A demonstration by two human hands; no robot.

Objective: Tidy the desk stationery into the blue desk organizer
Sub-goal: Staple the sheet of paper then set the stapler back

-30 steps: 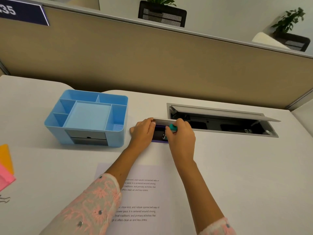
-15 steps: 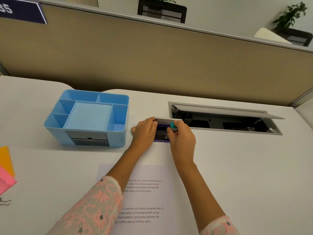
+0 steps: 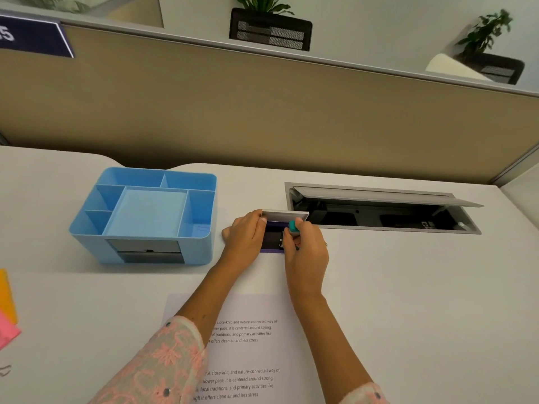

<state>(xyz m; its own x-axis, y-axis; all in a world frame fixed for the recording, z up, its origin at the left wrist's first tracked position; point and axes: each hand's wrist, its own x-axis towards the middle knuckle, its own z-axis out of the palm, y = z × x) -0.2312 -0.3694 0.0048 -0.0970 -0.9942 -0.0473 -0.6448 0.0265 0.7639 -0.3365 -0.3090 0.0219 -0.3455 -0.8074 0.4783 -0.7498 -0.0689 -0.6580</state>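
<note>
A blue desk organizer [image 3: 143,215] is positioned on the white counter [image 3: 408,287], left of centre. It is divided into several open compartments around a shallow square tray, and two grey drawer fronts are seen on its near face. No stationery can be made out in the compartments.

Just to the right of the organizer, a small purple box [image 3: 274,237] with a dark interior is located on the counter. Its grey lid [image 3: 284,214] is raised at the far edge. The left hand [image 3: 243,233] is placed at the left side of the box, with the fingers curled round the left end of the lid. The grip of the right hand [image 3: 306,246] is closed on a small teal item [image 3: 292,225], which is pinched between thumb and fingers over the open box. A small metallic item is also seen at the fingertips; what it is cannot be determined.

A recessed grey cable hatch [image 3: 379,208] with its flap propped open is set into the counter beyond the right hand. A printed sheet [image 3: 248,345] lies on the counter beneath the forearms. Orange and pink sticky notes [image 3: 7,316] are seen at the left edge. A beige partition [image 3: 262,112] stands behind the counter.
</note>
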